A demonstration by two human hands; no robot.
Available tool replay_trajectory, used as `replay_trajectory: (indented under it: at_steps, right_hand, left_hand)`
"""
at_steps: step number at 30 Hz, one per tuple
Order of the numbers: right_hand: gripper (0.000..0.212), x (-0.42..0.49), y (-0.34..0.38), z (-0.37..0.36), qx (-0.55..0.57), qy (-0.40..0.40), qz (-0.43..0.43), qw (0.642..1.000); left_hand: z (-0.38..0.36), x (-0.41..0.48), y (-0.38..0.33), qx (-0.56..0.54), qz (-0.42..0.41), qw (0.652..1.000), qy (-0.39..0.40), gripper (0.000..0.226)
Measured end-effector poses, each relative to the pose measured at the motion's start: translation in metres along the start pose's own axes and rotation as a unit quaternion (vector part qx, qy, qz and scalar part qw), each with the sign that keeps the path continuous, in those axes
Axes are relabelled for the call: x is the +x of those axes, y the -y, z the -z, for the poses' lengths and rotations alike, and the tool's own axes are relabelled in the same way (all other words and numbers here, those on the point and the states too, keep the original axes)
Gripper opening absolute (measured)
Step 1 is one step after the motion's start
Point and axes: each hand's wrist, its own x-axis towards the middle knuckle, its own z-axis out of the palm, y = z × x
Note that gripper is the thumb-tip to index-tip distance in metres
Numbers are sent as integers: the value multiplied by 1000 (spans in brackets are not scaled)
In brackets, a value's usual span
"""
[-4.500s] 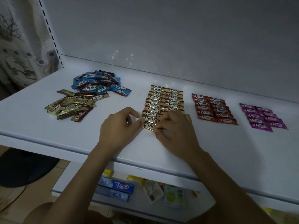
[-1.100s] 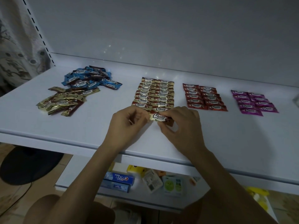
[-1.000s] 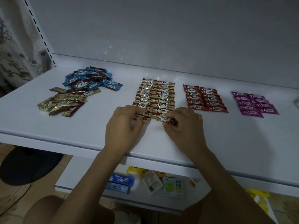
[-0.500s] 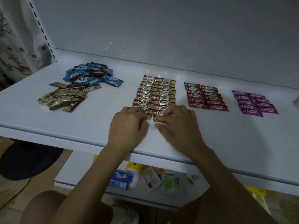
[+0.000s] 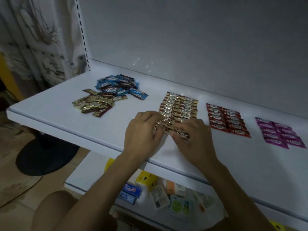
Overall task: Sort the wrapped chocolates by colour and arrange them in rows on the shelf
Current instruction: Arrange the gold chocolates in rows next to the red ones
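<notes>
Gold chocolate (image 5: 182, 135) is lying crosswise at the near end of the rows (image 5: 180, 105) on the shelf (image 5: 100, 127). Right hand (image 5: 195, 140) fingers are pinching it. Left hand (image 5: 141, 132) fingers are pinching its neighbour (image 5: 165, 126) just beside.

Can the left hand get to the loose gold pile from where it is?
Probably yes. The gold pile lies left of the left hand, with only bare shelf between them. But its grip is on a chocolate at the rows' near end, so it must set that down first.
</notes>
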Motion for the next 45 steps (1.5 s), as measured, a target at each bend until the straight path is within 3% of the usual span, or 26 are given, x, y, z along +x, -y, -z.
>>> replay_trajectory:
  at_steps: [4,9,12,18,21,28,33,38,41,45]
  right_hand:
    - [27,24,42,-20,62,11,42,997]
    - [43,55,99,-65,104,169,13,980]
    - [43,78,126,-92,134,211,-18,968]
    - [48,115,141,-127,68,174,-26,982]
    - [53,124,136,-141,69,180,-34,981]
    - [43,126,128,-151,100,154,-51,982]
    - [32,126,125,-149,184,103,-97,973]
    - [34,126,126,-151,127,126,-82,981]
    - [23,125,126,-150,162,108,-90,977]
    - [29,122,126,-148,179,90,-89,976]
  left_hand:
    - [23,-3,30,47,25,998,-27,41]
    - [58,-12,83,109,83,990,-34,51]
    - [76,-14,111,159,117,980,-8,62]
    - [85,-6,137,174,162,970,53,99]
    - [88,15,152,197,160,958,133,116]
    - [80,55,190,208,134,935,254,106]
    - [76,52,197,182,92,958,202,102]
    - [76,50,198,167,60,970,167,92]
    - [75,49,198,149,51,977,144,88]
    - [74,50,197,132,85,971,180,95]
